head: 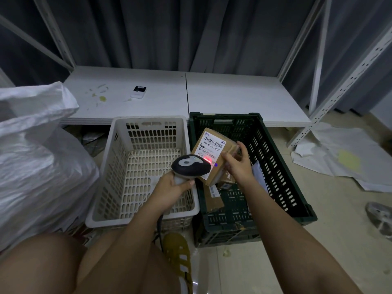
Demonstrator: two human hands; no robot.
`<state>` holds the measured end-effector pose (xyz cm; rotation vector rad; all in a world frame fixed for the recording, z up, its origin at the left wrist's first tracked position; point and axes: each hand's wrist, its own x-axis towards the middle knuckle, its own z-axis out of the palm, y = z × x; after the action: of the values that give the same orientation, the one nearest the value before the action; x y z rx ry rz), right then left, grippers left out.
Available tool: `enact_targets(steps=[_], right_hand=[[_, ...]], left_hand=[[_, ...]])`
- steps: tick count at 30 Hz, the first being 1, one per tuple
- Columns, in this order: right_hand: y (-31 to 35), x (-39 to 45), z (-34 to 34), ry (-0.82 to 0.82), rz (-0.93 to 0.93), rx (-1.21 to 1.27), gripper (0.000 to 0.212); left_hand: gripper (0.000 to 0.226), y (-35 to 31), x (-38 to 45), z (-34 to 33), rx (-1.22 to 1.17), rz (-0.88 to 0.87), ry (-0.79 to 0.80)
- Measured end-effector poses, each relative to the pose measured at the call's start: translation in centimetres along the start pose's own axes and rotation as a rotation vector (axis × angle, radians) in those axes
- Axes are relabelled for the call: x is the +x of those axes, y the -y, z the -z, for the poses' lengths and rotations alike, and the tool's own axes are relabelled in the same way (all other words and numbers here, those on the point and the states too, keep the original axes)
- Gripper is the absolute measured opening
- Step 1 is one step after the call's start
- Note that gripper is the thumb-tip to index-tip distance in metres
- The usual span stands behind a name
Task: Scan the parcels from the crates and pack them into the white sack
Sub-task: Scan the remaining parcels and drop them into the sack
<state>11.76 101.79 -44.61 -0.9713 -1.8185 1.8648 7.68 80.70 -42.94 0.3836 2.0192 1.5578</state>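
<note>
Now, above the green crate (275, 166), my right hand (237, 164) fingers grip the brown parcel (212, 153) label-up, while my left hand (171, 187) fingers wrap the scanner (191, 165) handle, its red beam on the label.

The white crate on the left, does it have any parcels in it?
No, the white crate shows only its bare slotted floor; the parcels lie in the green crate.

We see a dim room with soft, cool light and no hard shadows; the grey curtain (148, 32) at the back is the darkest part. The scanner (191, 166) puts a small red glow on the parcel label (212, 151), whose printed digits stay sharp. The wide lens bends the shelf posts (343, 81) near the edges, and the white sack (36, 145) at left looks slightly smeared.
</note>
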Motion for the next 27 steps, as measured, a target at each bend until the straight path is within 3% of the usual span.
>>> enact_targets(steps=[5, 13, 22, 27], right_hand=[[0.8, -1.0, -0.7, 0.002, 0.042, -0.004, 0.068], [7.1, -4.8, -3.6, 0.07, 0.192, 0.075, 0.068], [17.4, -12.8, -9.3, 0.146, 0.403, 0.242, 0.065], [21.8, -18.0, -13.9, 0.266, 0.508, 0.335, 0.066]], left_hand=[[0.03, -0.2, 0.4, 0.1, -0.1, -0.041, -0.145], [0.035, -5.4, -1.1, 4.9, 0.014, -0.226, -0.334], [0.029, -14.8, -11.2, 12.9, 0.186, -0.403, -0.606], [0.026, -17.2, -18.2, 17.9, 0.236, -0.45, -0.732]])
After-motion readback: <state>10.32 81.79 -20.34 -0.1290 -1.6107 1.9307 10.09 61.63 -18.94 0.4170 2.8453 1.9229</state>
